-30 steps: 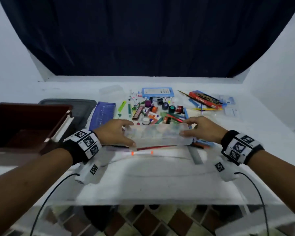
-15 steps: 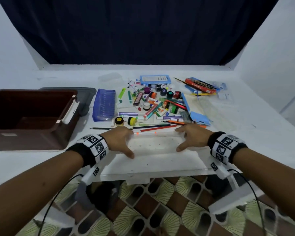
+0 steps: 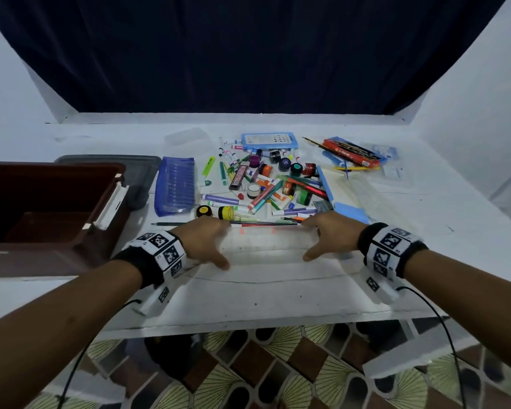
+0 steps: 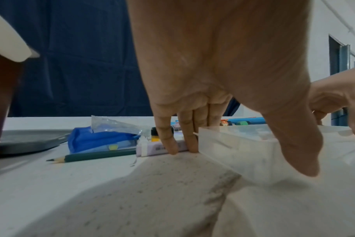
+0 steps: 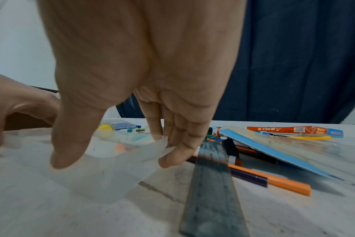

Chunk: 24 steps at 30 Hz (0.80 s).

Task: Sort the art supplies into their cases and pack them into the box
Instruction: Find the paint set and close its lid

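Observation:
A clear plastic case (image 3: 266, 246) lies on the white table (image 3: 254, 293), just in front of the pile of markers, pencils and paint pots (image 3: 266, 184). My left hand (image 3: 216, 243) grips its left end and my right hand (image 3: 313, 240) its right end. In the left wrist view the fingers (image 4: 184, 141) reach down behind the clear case (image 4: 243, 149) and the thumb lies on its near side. The right wrist view shows the same hold on the clear case (image 5: 111, 168). The open brown box (image 3: 42, 202) stands at the left.
A grey lid (image 3: 139, 172) and a blue ribbed case (image 3: 176, 184) lie beside the box. A blue tray (image 3: 267, 140) and a red watercolour box (image 3: 351, 152) sit at the back. A green pencil (image 4: 95, 156), a ruler (image 5: 211, 184) and an orange pencil (image 5: 274, 181) lie close by.
Both hands have brought the clear case down from above the pile and toward me; it now rests on the table in front of the pile.

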### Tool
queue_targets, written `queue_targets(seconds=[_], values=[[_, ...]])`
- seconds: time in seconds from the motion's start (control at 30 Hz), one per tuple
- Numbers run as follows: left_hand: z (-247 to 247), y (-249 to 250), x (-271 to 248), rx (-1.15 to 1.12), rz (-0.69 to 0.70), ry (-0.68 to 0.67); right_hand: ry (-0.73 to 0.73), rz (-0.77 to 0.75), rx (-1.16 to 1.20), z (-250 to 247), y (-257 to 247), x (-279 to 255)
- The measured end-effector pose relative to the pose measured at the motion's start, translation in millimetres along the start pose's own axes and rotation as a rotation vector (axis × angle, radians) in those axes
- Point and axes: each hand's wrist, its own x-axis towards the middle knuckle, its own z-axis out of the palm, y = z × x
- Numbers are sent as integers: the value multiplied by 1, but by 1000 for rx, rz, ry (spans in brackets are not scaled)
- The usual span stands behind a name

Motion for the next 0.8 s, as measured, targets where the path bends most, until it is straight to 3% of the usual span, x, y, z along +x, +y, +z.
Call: queue_targets(seconds=[0.23,0.4,0.6,0.8], values=[[10,-8,-5,-55,2,56,80,-7,2,9,3,-6],[22,-19,-9,-50,-14,32,39,12,5,17,-1,-18],[11,-23,-14,-201,-16,51,57,-37,-47,5,-17,-14],[-29,-43,-2,-121,-82,236,171,-166,23,-31,-66,30]])
